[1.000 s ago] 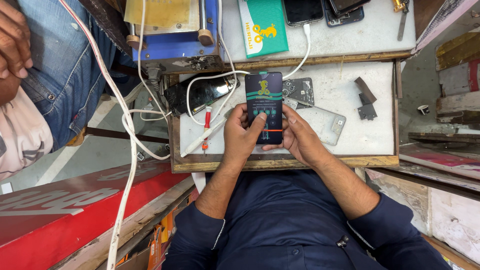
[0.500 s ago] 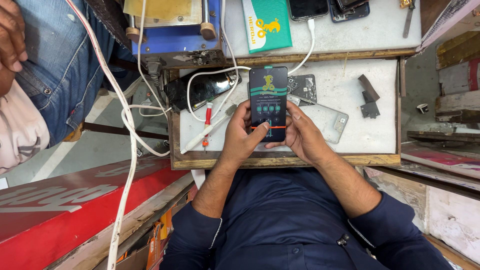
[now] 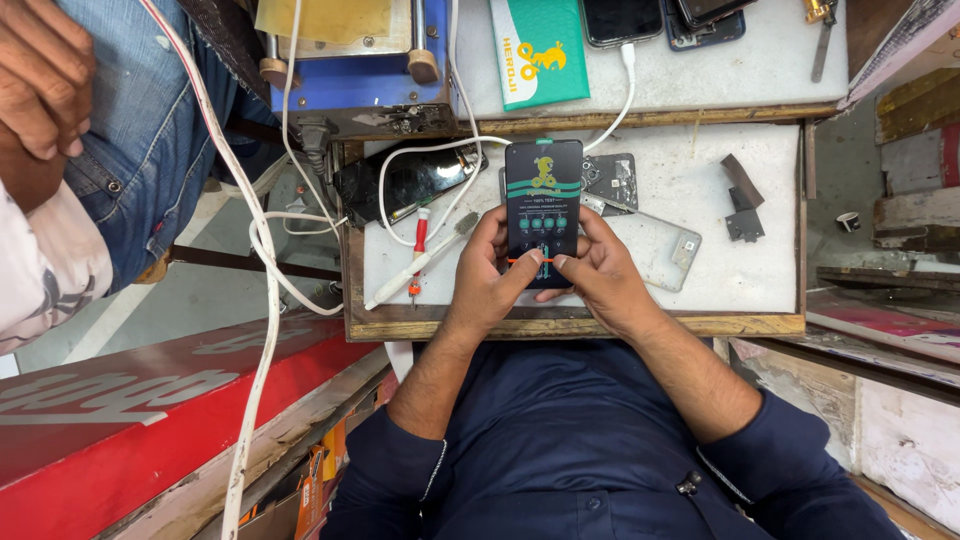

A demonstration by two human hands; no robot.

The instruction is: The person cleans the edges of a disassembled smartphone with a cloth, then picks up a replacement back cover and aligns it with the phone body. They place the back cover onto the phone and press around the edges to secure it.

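I hold a black smartphone upright over a white worktop. Its lit screen shows a dark page with green bands and a row of round icons. My left hand wraps the phone's left edge, thumb pressed on the lower screen. My right hand supports the right side and back, its thumb also on the lower screen. Both thumbs meet near an orange line. A white cable leads to the phone's top.
A red-handled screwdriver, a white toothbrush, a dark phone panel, a clear phone case and small black parts lie on the worktop. Behind are a blue machine, a green box and more phones. Another person in jeans stands at left.
The screen has changed from a yellow-and-green splash to a page with round icons. Both thumbs have come down onto the lower screen. The phone stays in the same place.
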